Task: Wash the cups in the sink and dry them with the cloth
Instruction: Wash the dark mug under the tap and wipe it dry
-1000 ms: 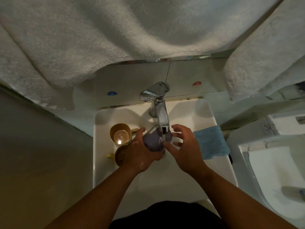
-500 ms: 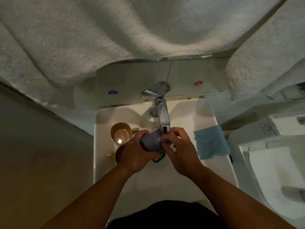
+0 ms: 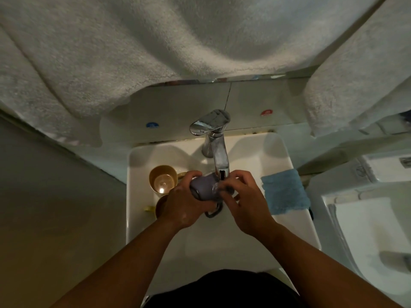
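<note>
Grey cup (image 3: 205, 185) lies on its side under the tap (image 3: 216, 150), over the white sink (image 3: 142, 218). Left hand (image 3: 184, 205) wraps its base; right hand (image 3: 244, 203) curls fingers over its rim. Two brown cups (image 3: 162, 177) sit at the sink's left. Blue cloth (image 3: 285, 192) lies on the right rim. Blue sticker (image 3: 152, 125) and red sticker (image 3: 266, 112) on the wall: print unreadable.

Single head-worn wide-angle view, looking steeply down and forward over the sink (image 3: 295, 221). Both forearms enter from bottom edge; hands sit close, mid-frame. Towels (image 3: 138, 47) crowd the top, probably hanging near the lens.
</note>
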Motion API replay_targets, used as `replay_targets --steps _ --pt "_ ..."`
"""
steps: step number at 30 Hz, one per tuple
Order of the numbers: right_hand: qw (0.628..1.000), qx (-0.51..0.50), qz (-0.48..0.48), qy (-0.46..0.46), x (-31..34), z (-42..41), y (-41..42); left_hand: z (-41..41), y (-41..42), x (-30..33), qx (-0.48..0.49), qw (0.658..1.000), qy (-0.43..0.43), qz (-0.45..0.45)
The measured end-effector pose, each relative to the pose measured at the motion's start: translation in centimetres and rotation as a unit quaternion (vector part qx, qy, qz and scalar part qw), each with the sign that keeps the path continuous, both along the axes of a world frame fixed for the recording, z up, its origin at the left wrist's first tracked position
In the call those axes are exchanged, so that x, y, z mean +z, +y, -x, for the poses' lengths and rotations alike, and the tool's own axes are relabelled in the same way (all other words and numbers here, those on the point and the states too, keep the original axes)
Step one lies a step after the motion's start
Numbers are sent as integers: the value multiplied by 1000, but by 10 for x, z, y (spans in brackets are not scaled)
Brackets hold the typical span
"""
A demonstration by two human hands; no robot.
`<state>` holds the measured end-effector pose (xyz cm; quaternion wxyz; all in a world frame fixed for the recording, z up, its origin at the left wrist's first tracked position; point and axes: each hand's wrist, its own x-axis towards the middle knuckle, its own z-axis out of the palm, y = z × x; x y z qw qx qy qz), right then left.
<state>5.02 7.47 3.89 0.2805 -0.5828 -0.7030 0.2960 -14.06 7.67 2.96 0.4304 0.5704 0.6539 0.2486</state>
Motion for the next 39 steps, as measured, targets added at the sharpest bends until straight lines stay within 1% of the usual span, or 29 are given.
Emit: replay_targets --steps 2,6,10,14,18,22,24,26,30,34,37,39 --pt "1000 17 0 0 2 -2 0 -2 0 0 -4 1000 -5 -1" --pt "999 -29 14 -4 1 -7 2 -6 3 2 -8 1000 -12 3" --pt "999 32 9 8 0 -9 -2 -8 2 0 -5 999 -28 27" --pt "1000 -20 5 1 3 -13 -2 -8 3 1 -3 999 -22 27" --pt "1000 25 6 1 1 -9 -6 -7 0 2 -5 999 -14 35" --pt "1000 -21 9 4 2 -10 -4 -7 1 4 -7 1000 -5 26" --pt "1000 14 17 5 3 -10 -7 -6 1 5 -15 1000 7 22" --pt "999 49 11 -3 3 -9 -9 -5 0 6 -12 1000 1 27" --pt "999 4 31 28 4 -8 -7 -6 -1 7 -9 1000 2 18" --pt "999 51 15 -9 -2 -9 -10 -4 0 7 -9 1000 -3 11" --pt "1000 -8 22 14 -3 -11 -9 -6 0 6 -21 1000 0 4" --pt "1000 -6 27 3 -4 -9 -10 -8 -1 7 -28 1000 8 1"
